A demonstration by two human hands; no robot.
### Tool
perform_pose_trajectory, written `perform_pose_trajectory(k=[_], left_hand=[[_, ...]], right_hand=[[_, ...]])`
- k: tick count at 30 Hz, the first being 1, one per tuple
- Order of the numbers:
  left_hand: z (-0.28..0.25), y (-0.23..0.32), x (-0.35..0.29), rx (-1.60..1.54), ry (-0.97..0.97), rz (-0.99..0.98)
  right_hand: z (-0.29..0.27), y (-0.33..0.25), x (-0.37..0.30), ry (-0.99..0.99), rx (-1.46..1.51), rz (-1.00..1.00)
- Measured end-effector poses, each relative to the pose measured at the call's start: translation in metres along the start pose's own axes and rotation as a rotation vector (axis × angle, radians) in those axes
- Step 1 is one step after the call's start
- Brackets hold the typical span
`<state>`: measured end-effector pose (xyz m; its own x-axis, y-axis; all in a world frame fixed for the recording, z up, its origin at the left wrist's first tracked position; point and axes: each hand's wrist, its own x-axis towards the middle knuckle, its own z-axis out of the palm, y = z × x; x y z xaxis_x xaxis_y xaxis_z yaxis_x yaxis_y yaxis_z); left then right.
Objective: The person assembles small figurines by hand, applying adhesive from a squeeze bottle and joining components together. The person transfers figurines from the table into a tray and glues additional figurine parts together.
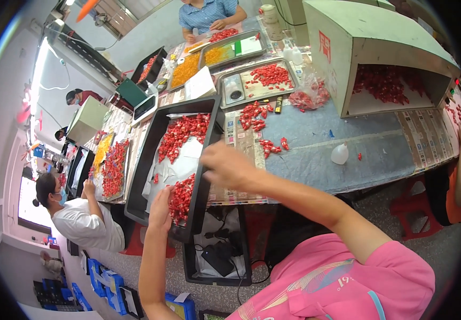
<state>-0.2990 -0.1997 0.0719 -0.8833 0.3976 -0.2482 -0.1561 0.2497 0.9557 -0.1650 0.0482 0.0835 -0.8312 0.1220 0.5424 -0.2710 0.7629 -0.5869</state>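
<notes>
A black tray (132, 198) in front of me holds two heaps of small red pieces, a far heap (183, 132) and a near heap (183, 200), with white paper (187, 157) between them. My left hand (160, 209) is over the tray's near left part, beside the near heap, fingers drawn together. My right hand (229, 166) is at the tray's right rim, curled closed and slightly blurred. What either hand holds, if anything, is too small or hidden to make out. Loose red pieces (269, 148) lie on the table right of the tray.
A pale box-shaped hood (329, 58) with red pieces inside stands at the right. A metal tray (228, 101), a plastic bag of red pieces (310, 96) and a small white bottle (340, 154) are on the table. Another black bin (192, 269) sits below. Co-workers sit left and across.
</notes>
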Motion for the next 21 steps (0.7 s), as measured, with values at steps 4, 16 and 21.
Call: perform_pose_trajectory(k=[4, 16, 21], left_hand=[[0.046, 0.040, -0.037, 0.392, 0.128, 0.435], [0.266, -0.007, 0.041, 0.531, 0.086, 0.776], [0.300, 0.000, 0.128, 0.721, 0.132, 0.976]], right_hand=[[-0.043, 0.071, -0.053, 0.040, -0.379, 0.226], [-0.037, 0.113, -0.077, 0.015, -0.274, 0.237], [-0.031, 0.115, -0.080, 0.080, -0.254, 0.202]])
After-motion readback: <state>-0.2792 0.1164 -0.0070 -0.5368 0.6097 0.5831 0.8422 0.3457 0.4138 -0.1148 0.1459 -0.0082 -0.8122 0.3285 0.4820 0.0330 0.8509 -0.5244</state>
